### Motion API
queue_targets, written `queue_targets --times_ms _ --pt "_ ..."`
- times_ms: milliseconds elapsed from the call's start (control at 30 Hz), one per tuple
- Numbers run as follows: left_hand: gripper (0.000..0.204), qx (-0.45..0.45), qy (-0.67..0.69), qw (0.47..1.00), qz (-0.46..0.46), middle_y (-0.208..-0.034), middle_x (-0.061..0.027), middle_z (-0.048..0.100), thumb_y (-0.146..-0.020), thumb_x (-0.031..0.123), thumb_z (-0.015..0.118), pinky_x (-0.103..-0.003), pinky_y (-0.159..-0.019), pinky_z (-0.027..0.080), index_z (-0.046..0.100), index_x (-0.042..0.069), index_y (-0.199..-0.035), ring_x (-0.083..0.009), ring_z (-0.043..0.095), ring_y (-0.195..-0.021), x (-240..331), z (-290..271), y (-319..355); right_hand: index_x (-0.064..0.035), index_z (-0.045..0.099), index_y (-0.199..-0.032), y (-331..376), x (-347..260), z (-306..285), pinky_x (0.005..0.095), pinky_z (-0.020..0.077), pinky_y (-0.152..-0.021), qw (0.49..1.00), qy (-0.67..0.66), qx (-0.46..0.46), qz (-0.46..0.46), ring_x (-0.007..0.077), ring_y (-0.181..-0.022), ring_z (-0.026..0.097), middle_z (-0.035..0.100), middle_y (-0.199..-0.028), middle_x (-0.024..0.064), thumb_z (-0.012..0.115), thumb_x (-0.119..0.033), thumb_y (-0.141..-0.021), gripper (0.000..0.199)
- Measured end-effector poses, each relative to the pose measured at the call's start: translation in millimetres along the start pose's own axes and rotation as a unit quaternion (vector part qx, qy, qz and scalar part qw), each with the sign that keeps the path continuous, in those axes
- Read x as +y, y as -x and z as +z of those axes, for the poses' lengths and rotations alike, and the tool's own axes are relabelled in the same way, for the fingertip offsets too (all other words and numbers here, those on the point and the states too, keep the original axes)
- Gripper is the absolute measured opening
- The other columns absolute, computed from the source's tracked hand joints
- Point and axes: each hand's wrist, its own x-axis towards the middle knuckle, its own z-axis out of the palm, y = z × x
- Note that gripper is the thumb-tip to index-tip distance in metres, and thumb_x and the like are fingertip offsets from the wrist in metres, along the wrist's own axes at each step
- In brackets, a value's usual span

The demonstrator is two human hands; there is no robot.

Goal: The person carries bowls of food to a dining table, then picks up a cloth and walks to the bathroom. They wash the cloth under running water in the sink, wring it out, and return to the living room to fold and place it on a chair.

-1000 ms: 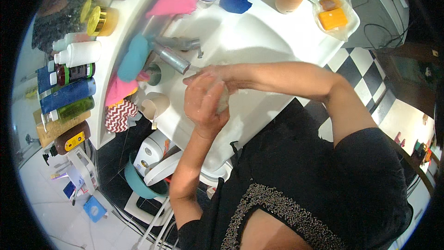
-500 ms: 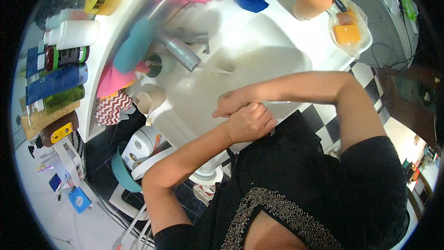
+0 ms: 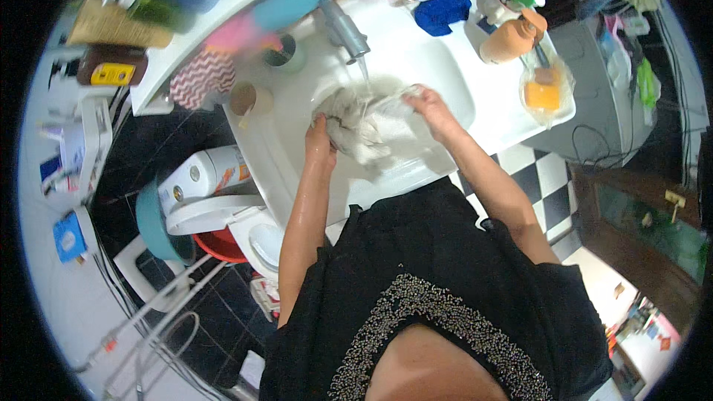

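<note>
A wet, whitish cloth hangs spread between my hands inside the white sink. Water runs from the grey faucet onto it. My left hand is closed on the cloth's left side, its fingers partly hidden by the folds. On the other side, my right hand pinches a thin, raised edge of the cloth.
An orange pump bottle and orange soap in a plastic bag stand on the sink's right ledge. A beige cup and green cup sit at left. Cloths hang behind; a toilet is at lower left.
My hands have gone from clasped together near the sink's front edge to apart in the basin, now holding the whitish cloth under the water. The whole view has shifted.
</note>
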Motion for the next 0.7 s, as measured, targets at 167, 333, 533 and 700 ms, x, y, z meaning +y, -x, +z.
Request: queue_targets --times_ms 167,333,533,700 --pt "0.053 0.046 0.056 0.997 0.022 -0.124 -0.0140 0.050 -0.093 0.035 0.051 -0.037 -0.092 0.046 0.039 -0.003 -0.129 -0.0257 0.053 -0.110 22.4 -38.6 -17.1 -0.0087 0.051 -0.108 -30.5 2.0 -59.5 0.0375 0.0450 -0.086 0.967 -0.200 0.137 -0.078 0.0190 -0.097 0.057 0.059 -0.104 0.0053 0.052 -0.020 -0.091 0.020" --pt "0.047 0.036 0.071 0.996 0.045 -0.117 -0.0128 0.052 -0.086 0.014 0.056 -0.036 -0.083 0.051 0.040 0.003 -0.128 -0.0243 0.056 -0.104 39.8 -70.9 -19.9 -0.0121 0.051 -0.108 -26.3 -26.8 -98.8 0.0301 0.0457 -0.071 0.935 -0.233 0.222 -0.150 0.0141 -0.087 0.057 0.060 -0.098 0.0011 0.050 -0.017 -0.091 0.017" --pt "0.058 0.088 0.051 0.994 -0.027 -0.130 -0.0142 0.042 -0.088 0.015 0.052 -0.047 -0.092 0.045 0.025 0.011 -0.140 -0.0296 0.050 -0.108 17.9 -95.1 -18.8 -0.0079 0.056 -0.108 -36.4 -5.8 -130.8 0.0403 0.0480 -0.075 0.870 0.218 0.336 -0.287 0.0276 -0.084 0.059 0.061 -0.097 0.0082 0.056 -0.009 -0.078 0.030" --pt "0.062 0.119 -0.057 0.989 -0.059 -0.133 -0.0138 0.037 -0.089 0.018 0.049 -0.050 -0.092 0.043 0.019 0.012 -0.143 -0.0325 0.045 -0.114 -9.9 -90.5 -2.0 -0.0094 0.066 -0.097 -46.5 35.4 -74.0 0.0422 0.0474 -0.083 0.739 0.597 0.191 -0.248 0.0323 -0.099 0.055 0.058 -0.108 0.0145 0.061 -0.016 -0.071 0.028"
